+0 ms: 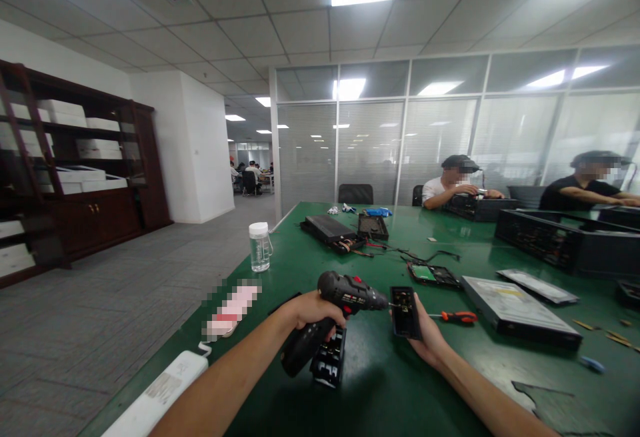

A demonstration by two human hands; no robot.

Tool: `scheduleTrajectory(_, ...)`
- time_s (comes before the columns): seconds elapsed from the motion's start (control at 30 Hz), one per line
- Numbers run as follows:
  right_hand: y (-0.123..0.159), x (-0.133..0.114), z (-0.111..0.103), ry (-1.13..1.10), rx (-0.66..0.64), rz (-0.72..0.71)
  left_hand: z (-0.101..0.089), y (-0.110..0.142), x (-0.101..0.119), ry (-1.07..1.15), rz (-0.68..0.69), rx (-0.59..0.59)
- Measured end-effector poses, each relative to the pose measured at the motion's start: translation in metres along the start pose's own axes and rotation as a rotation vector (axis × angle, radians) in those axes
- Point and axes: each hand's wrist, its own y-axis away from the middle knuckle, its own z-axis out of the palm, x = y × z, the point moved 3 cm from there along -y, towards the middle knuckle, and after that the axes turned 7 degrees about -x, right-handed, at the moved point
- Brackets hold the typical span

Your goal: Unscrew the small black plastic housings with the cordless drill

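My left hand point(320, 310) is wrapped round the grip of a black cordless drill point(350, 293) with red markings. Its bit points right, at the face of a small black plastic case point(405, 311). That case is held upright in my right hand point(426, 330), fingers behind it and along its right edge; gold-coloured metal parts show inside. Whether the bit touches a screw is too small to tell. Below the drill, a black compartmented tray point(329, 362) lies on the green table point(380, 397), partly covered by the drill and hand.
A screwdriver point(459, 317) lies just right of my right hand, near a silver optical drive point(517, 310). Ahead are a green circuit board point(427, 273) and a black power supply point(330, 229). At left stand a water bottle point(259, 247) and a power strip point(157, 390). Two people work across the table.
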Motion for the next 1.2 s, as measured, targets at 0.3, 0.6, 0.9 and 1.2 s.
scheduleTrajectory(0.3,0.0,0.0,0.002,-0.018,0.006,0.01,-0.002,-0.003,-0.004,0.005,0.015,0.006)
scheduleTrajectory(0.6,0.0,0.0,0.0,-0.003,-0.021,0.005,0.001,0.0,0.002,0.0,0.007,-0.002)
scheduleTrajectory(0.9,0.002,-0.002,0.003,-0.002,-0.001,0.005,0.002,0.002,0.004,0.017,0.017,0.023)
scheduleTrajectory(1.2,0.003,-0.002,0.003,0.018,-0.007,-0.002,0.005,0.004,0.007,-0.013,0.004,0.023)
